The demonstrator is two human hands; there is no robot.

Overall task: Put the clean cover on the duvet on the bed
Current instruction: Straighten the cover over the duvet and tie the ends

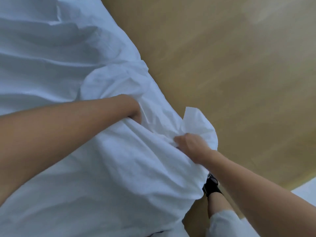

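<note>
Your right hand pinches the cover, loose corner just beyond that grip; your left hand is buried inside, grip can't be told.

A single wide-angle camera worn on the person's head looks forward and steeply down from close above the white cover. The frame is tilted, with the cloth filling the left half and the tan floor the right. Both forearms reach in from the lower corners, the left hand and right hand meeting near the centre close to the lens, and a foot in a black shoe shows almost straight below it.
</note>
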